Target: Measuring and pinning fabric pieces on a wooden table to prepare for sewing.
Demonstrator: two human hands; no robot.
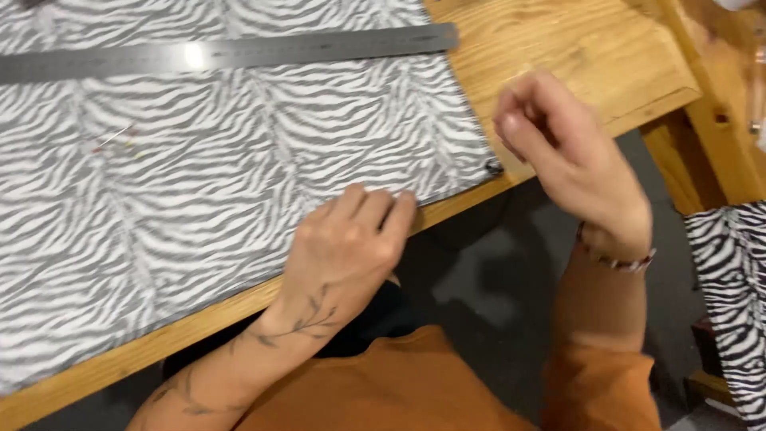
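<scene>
Striped cloth (223,160) is lying under my flat, open left hand (351,239); my right hand (570,160), pinched, perhaps on a pin, is hovering at centre right; cloth may shift.

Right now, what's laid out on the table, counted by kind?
Zebra-print fabric spread on the wooden table: 1
Metal ruler: 1
Pins lying on the fabric: a small cluster, count unclear
Dark clip or pin at the fabric's corner: 1
Total, pins aside: 3

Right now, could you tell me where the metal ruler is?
In the head view, the metal ruler lies across the zebra-print fabric at the top, far from both hands.
</scene>
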